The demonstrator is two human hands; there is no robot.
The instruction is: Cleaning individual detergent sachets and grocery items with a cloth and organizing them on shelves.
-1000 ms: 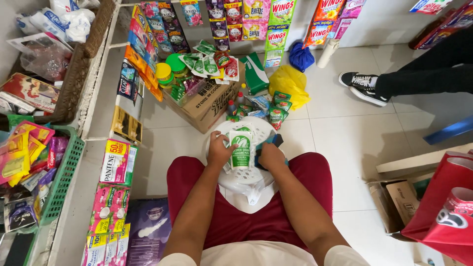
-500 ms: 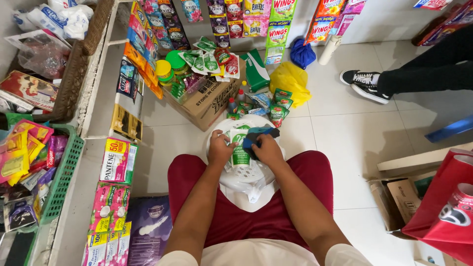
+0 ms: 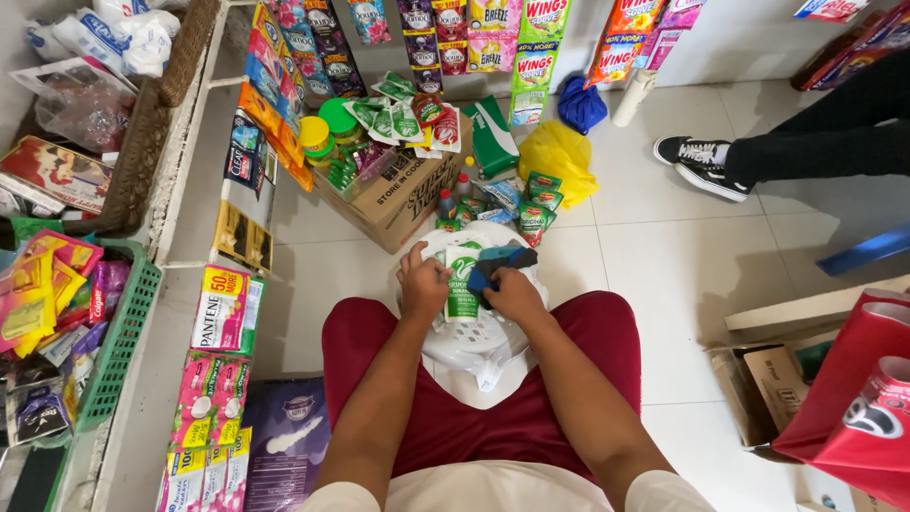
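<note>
Dark red shorts, pale cream short-sleeved top, bare forearms, bare hands [image 3: 469, 289]

The flat plastic sachet [image 3: 462, 281] at centre is green and white. The small handheld tool [image 3: 495, 267] just right of it is blue and black. The round plastic basket [image 3: 474, 346] beneath both is white. The knee-length cloth shorts [image 3: 455, 417] nearer are dark red. The crumpled plastic bag [image 3: 559, 156] farther off is yellow; the square-tiled floor [image 3: 664, 256] is off-white.
</note>
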